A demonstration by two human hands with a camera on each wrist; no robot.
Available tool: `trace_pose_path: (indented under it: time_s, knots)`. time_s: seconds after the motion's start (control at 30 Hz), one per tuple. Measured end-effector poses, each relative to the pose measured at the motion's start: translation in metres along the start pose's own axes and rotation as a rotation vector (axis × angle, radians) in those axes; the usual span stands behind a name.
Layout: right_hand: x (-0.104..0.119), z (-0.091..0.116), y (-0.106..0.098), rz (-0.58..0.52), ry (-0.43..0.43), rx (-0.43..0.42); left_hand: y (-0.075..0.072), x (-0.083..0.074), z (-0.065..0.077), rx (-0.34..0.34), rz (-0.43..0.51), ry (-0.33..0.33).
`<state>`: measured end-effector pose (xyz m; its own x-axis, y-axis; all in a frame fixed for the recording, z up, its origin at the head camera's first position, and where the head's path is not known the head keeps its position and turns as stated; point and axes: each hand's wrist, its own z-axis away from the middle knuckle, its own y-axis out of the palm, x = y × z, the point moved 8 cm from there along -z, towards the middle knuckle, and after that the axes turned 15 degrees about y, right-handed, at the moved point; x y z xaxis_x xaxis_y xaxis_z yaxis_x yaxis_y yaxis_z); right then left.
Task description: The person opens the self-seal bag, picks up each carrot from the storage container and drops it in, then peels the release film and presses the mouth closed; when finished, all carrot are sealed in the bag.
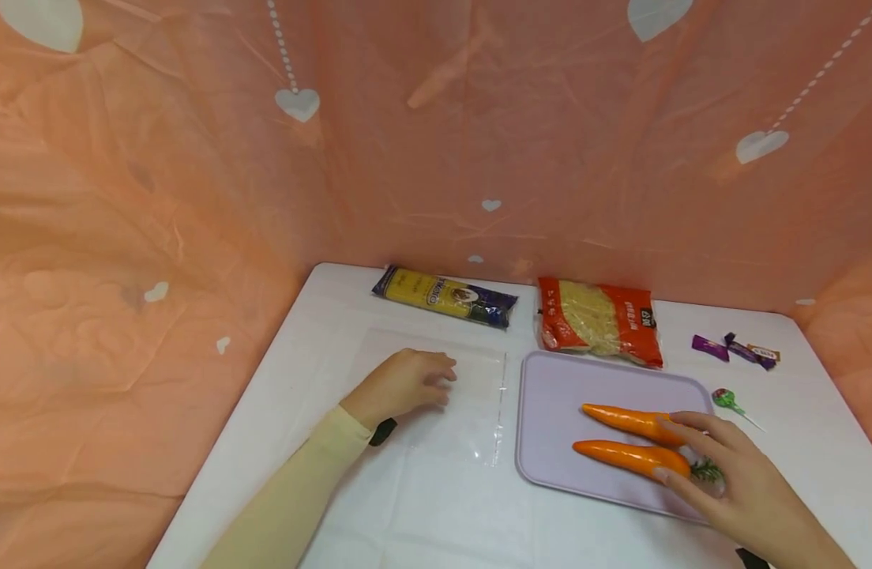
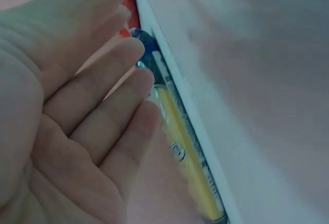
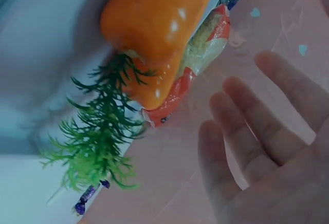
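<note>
Overhanging two carrots [image 1: 628, 456], the right hand [image 1: 742, 478] has its fingers apart. Both carrots lie side by side on the lavender tray [image 1: 550, 415] upon the counter [image 1: 585, 533]. The left hand [image 1: 405, 385], fingers parted and loosely bent, is positioned over a clear plastic bag [image 1: 479, 399]; contact cannot be determined for either hand.

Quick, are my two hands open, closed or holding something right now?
Left hand: open, over the clear plastic.
Right hand: open, by the carrots.
</note>
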<state>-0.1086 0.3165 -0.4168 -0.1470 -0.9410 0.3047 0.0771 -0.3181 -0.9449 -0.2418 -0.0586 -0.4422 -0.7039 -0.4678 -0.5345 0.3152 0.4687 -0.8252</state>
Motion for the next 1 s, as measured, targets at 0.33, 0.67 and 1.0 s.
trace_pose_path:
  time_s: [0.33, 0.67, 1.0]
  knots:
    - [-0.012, -0.007, 0.017, 0.069, 0.075, 0.073, 0.021, 0.003, -0.005, 0.07, -0.002, -0.086]
    - [-0.022, -0.014, 0.032, 0.092, 0.112, 0.171, 0.026, 0.0, -0.007, 0.058, -0.123, -0.033]
    - [-0.007, -0.011, 0.027, 0.074, 0.078, 0.157, 0.022, 0.0, -0.011, -0.005, -0.151, -0.014]
